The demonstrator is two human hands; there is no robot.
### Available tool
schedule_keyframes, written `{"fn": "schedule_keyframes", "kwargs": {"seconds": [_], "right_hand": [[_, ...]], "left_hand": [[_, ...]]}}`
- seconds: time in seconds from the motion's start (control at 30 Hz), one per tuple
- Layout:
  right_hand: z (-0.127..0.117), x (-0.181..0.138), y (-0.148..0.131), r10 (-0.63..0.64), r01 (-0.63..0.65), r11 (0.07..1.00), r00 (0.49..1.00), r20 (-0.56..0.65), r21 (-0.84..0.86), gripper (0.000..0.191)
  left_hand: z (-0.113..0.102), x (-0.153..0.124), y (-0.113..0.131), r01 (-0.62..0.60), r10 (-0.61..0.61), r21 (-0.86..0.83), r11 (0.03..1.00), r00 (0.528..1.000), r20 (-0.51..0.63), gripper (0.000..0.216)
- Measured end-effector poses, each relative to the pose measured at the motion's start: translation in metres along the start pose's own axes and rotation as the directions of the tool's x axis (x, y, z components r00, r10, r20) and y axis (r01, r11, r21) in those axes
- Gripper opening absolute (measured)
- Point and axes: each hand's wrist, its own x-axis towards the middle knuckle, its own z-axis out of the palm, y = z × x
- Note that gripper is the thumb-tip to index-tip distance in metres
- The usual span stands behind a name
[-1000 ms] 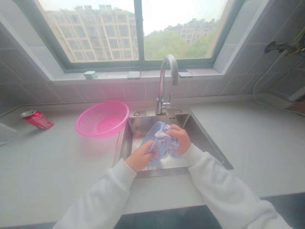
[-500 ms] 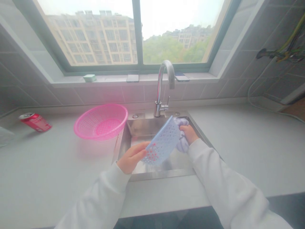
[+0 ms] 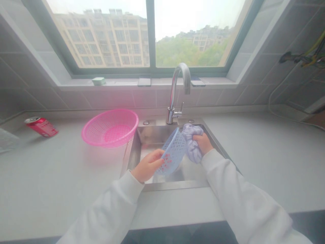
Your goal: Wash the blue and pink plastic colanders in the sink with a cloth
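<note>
My left hand grips the rim of a light-blue perforated plastic basket, tilted on its side over the sink. Its fingers show through the holes; the thumb is on the near side. A crumpled pale-lilac cloth is bunched in my right hand, whose fingers are closed round it. The cloth lies close against the outer side of the basket; whether they touch I cannot tell. Both hands are above the steel basin, below the chrome faucet.
A pink colander rests on the counter left of the sink, and a red drink can lies tilted farther left. At the left edge is something clear. The windowsill holds a pale-green block and two flat phone-like objects.
The basket has turned, so its opening faces me more narrowly and its outer side has drawn away from the cloth. The view has shifted slightly, and both hands still hold their things.
</note>
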Motion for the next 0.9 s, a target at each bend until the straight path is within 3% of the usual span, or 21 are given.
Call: {"fn": "schedule_keyframes", "kwargs": {"seconds": [0.1, 0.17, 0.23, 0.3, 0.33, 0.37, 0.4, 0.5, 0.57, 0.63, 0.8, 0.83, 0.9], "right_hand": [[0.008, -0.014, -0.007, -0.114, 0.121, 0.991, 0.988, 0.101, -0.064, 0.022], [0.019, -0.033, -0.015, -0.302, 0.36, 0.916, 0.909, 0.287, -0.176, 0.012], [0.031, -0.056, -0.025, -0.489, 0.667, 0.707, 0.701, 0.519, -0.234, 0.019], [0.039, -0.073, -0.033, -0.592, 0.867, 0.465, 0.455, 0.666, -0.178, 0.022], [0.041, -0.076, -0.035, -0.613, 0.902, 0.398, 0.397, 0.683, -0.167, 0.018], [0.04, -0.075, -0.036, -0.622, 0.909, 0.377, 0.391, 0.678, -0.178, 0.014], [0.038, -0.07, -0.035, -0.619, 0.889, 0.402, 0.44, 0.651, -0.219, 0.011], [0.023, -0.042, -0.024, -0.526, 0.704, 0.58, 0.708, 0.472, -0.41, 0.009], [0.015, -0.028, -0.017, -0.484, 0.599, 0.644, 0.801, 0.354, -0.476, 0.011], [0.014, -0.029, -0.016, -0.485, 0.587, 0.662, 0.81, 0.33, -0.467, 0.014], [0.031, -0.056, -0.024, -0.542, 0.703, 0.619, 0.705, 0.459, -0.35, 0.023], [0.032, -0.055, -0.024, -0.532, 0.691, 0.631, 0.716, 0.452, -0.353, 0.02], [0.026, -0.042, -0.019, -0.478, 0.607, 0.684, 0.792, 0.379, -0.405, 0.016]], "left_hand": [[0.009, 0.003, -0.005, 0.033, -0.014, 0.118, 0.992, 0.987, -0.161, 0.024], [0.013, 0.005, -0.009, 0.069, -0.015, 0.237, 0.969, 0.975, -0.221, 0.022], [0.012, 0.006, -0.013, 0.063, 0.015, 0.35, 0.935, 0.977, -0.214, 0.02], [0.009, 0.006, -0.012, 0.004, 0.077, 0.416, 0.909, 0.981, -0.177, 0.014], [0.008, 0.005, -0.011, -0.022, 0.098, 0.43, 0.902, 0.983, -0.156, 0.012], [0.006, 0.004, -0.01, -0.035, 0.106, 0.439, 0.898, 0.985, -0.139, 0.01], [0.005, 0.003, -0.008, -0.036, 0.101, 0.448, 0.893, 0.987, -0.122, 0.009], [0.006, 0.0, -0.003, -0.019, 0.064, 0.472, 0.882, 0.995, -0.079, 0.011], [0.007, -0.001, -0.002, -0.029, 0.067, 0.46, 0.887, 0.996, -0.065, 0.013], [0.008, -0.002, -0.003, -0.028, 0.071, 0.44, 0.897, 0.994, -0.08, 0.014], [0.006, -0.001, -0.003, 0.011, 0.062, 0.459, 0.888, 0.988, -0.144, 0.017], [0.006, -0.002, -0.002, 0.0, 0.071, 0.469, 0.883, 0.988, -0.134, 0.018], [0.005, -0.004, -0.001, -0.038, 0.091, 0.476, 0.879, 0.992, -0.089, 0.018]]}}
